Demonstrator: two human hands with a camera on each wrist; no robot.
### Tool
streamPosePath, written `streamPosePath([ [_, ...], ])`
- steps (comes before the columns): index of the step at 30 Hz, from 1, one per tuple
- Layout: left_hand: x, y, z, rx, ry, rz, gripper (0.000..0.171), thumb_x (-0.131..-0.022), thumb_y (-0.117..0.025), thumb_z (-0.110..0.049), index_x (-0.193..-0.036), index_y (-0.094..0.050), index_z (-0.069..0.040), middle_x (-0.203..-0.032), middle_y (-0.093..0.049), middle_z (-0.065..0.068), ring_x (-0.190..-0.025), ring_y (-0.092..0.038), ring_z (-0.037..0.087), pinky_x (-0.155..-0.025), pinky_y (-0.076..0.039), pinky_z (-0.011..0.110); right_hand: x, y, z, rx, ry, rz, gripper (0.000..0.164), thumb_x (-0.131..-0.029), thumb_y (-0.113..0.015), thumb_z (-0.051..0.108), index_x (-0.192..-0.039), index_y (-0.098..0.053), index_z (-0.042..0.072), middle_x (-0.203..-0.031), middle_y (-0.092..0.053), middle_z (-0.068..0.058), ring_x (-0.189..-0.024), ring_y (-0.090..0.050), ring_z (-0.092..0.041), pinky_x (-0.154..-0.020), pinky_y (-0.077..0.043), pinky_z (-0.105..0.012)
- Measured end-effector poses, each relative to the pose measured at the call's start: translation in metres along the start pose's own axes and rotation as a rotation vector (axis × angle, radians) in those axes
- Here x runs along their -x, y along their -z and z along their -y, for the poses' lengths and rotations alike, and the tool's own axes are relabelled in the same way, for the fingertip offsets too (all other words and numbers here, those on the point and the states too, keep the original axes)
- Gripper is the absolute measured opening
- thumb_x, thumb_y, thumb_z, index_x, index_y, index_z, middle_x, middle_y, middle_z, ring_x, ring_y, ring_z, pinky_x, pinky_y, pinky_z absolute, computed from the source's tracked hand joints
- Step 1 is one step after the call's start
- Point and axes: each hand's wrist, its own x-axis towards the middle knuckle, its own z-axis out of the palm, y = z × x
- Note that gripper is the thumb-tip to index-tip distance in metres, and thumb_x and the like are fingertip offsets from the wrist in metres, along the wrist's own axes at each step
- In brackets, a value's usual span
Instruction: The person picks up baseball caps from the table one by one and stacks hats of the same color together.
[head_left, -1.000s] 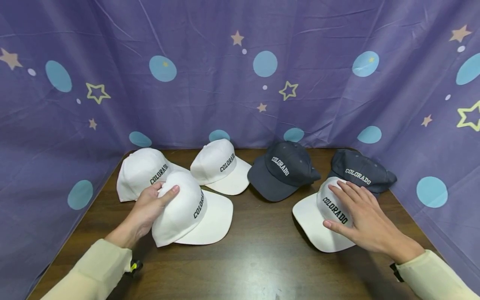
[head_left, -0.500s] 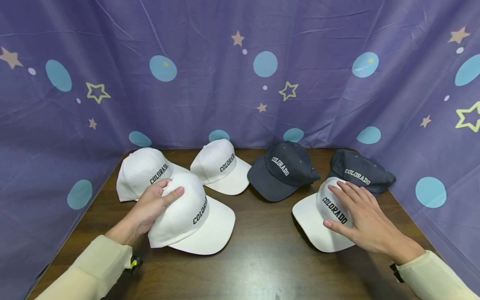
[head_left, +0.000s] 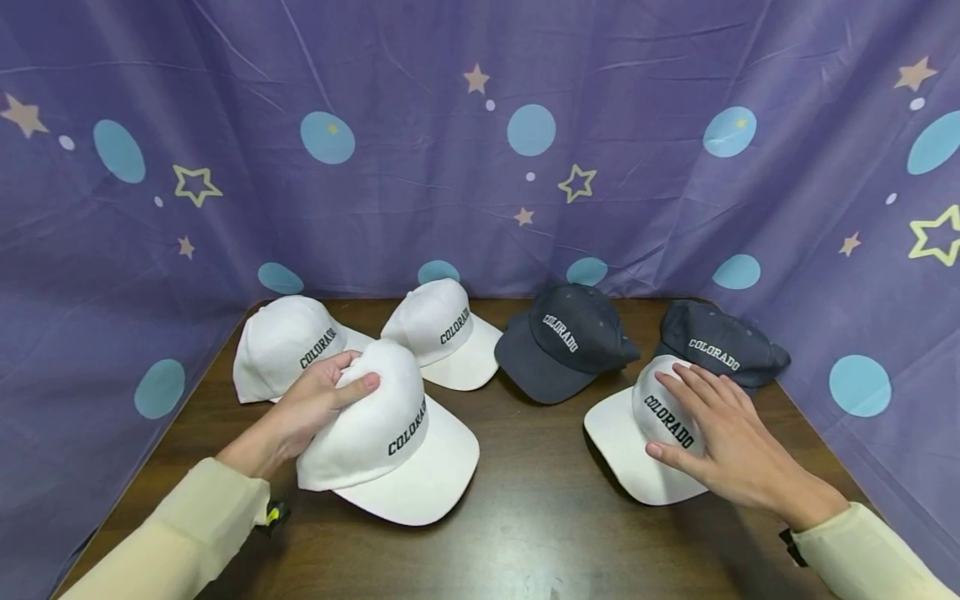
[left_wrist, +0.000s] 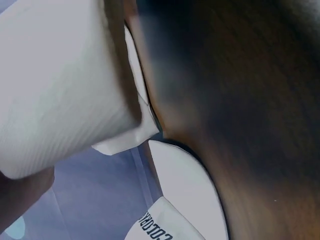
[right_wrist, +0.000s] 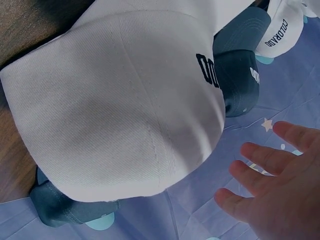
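My left hand (head_left: 315, 408) pinches the top of a white baseball cap (head_left: 367, 425) lettered COLORADO, thumb on the crown, brim pointing right and toward me. In the left wrist view that cap (left_wrist: 55, 80) fills the upper left, its edge raised above the table. Over at the right, my right hand (head_left: 720, 442) hovers by another white baseball cap (head_left: 645, 433), fingers spread and straight. The right wrist view has a gap between those fingertips (right_wrist: 250, 175) and the white crown (right_wrist: 115, 110).
Along the back of the brown table (head_left: 525, 517) sit two white caps, one far left (head_left: 277, 350) and one nearer the middle (head_left: 427, 329). Two dark caps stand right of them, one central (head_left: 577, 333) and one far right (head_left: 720, 333). A purple curtain (head_left: 420, 200) encloses the table.
My left hand has moved slightly right with the white cap, whose brim has swung toward me. The right hand and the cap under it have stayed put.
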Motion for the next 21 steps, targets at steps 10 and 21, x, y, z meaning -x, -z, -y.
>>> streamPosePath([
  [10, -0.014, -0.009, -0.008, 0.006, 0.007, 0.139, 0.045, -0.096, -0.058, -0.024, -0.133, -0.043, -0.003, -0.107, -0.067, 0.013, -0.09, -0.065, 0.029, -0.076, -0.055, 0.035, 0.001, -0.001, 0.001, -0.003, 0.006, 0.003, 0.086, -0.079, -0.066, 0.06, -0.149, -0.028, 0.028, -0.151, -0.03, -0.007, -0.138, -0.02, -0.028, -0.107, -0.016, -0.057],
  [21, -0.026, -0.017, -0.011, -0.034, -0.03, 0.271, 0.033, -0.097, -0.057, -0.02, -0.123, -0.049, -0.001, -0.104, -0.065, 0.013, -0.084, -0.064, 0.025, -0.072, -0.055, 0.033, 0.001, 0.0, 0.002, 0.002, 0.012, -0.001, 0.086, -0.079, -0.067, 0.06, -0.149, -0.03, 0.026, -0.15, -0.031, -0.009, -0.137, -0.022, -0.03, -0.108, -0.015, -0.055],
])
